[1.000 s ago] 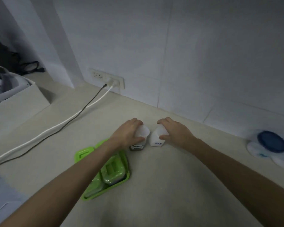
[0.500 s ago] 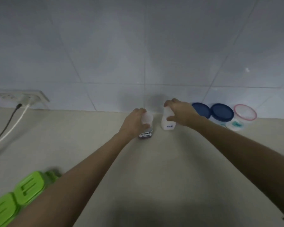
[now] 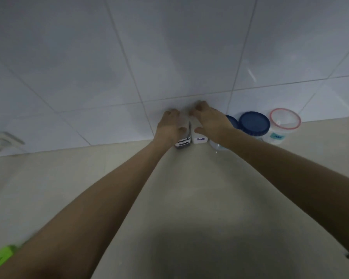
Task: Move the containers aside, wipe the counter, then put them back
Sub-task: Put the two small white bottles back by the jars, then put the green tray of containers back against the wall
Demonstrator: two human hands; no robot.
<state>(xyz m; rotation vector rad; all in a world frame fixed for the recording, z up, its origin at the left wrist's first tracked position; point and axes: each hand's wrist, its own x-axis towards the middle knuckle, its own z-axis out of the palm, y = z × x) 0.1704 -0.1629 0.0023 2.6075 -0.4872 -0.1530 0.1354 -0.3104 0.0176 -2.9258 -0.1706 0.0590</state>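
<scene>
Tubs [image 3: 253,123] just beside, perhaps touching

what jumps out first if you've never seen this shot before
Two bare arms reach to the tiled wall, the left hand and right hand each gripping a small labelled jar: a dark-filled one and a white one marked Salt. Right of them stand blue-lidded tubs.

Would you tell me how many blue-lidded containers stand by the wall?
2: one blue-lidded tub stands beside the red-rimmed tub; another is half hidden behind the right hand. More may be hidden.
</scene>
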